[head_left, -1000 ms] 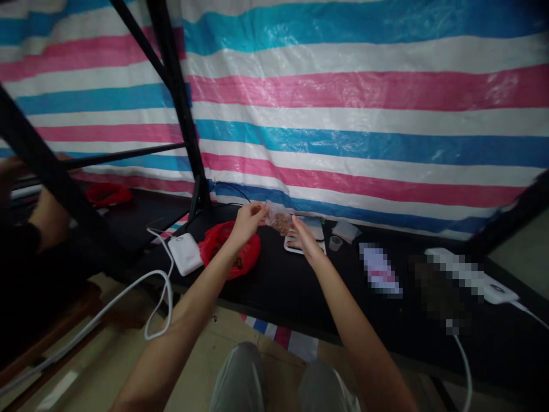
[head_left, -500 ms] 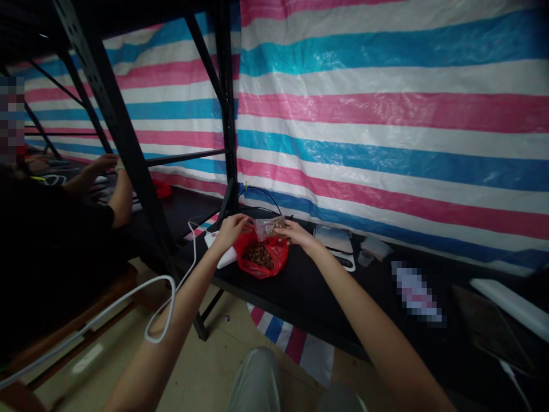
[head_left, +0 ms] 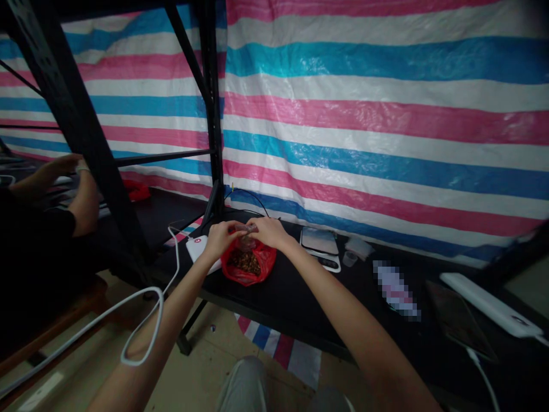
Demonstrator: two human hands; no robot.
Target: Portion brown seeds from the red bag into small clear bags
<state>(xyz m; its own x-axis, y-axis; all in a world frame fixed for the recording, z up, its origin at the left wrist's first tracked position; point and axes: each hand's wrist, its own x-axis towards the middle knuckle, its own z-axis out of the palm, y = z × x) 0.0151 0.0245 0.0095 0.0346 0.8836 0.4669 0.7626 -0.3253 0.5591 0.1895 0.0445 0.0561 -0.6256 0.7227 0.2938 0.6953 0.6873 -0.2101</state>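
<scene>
My left hand (head_left: 219,237) and my right hand (head_left: 270,232) meet over a red plastic bag (head_left: 246,264) that lies open on the black table (head_left: 300,297). Between their fingers they pinch a small clear bag (head_left: 246,236) tipped mouth-down over the red bag. Brown bits fill the red bag. Both hands grip the clear bag's top edge, left hand on its left side, right hand on its right.
A small scale (head_left: 321,245) stands right of the red bag, with a tiny clear cup (head_left: 350,258) beside it. A white power bank (head_left: 201,249) with a looping cable lies left. A black rack post (head_left: 212,114) rises behind. Another person's arm (head_left: 81,200) works at the far left.
The clear bag, held level by both hands above the red bag before, has come down and now hangs just over the red bag's contents. The view has shifted slightly.
</scene>
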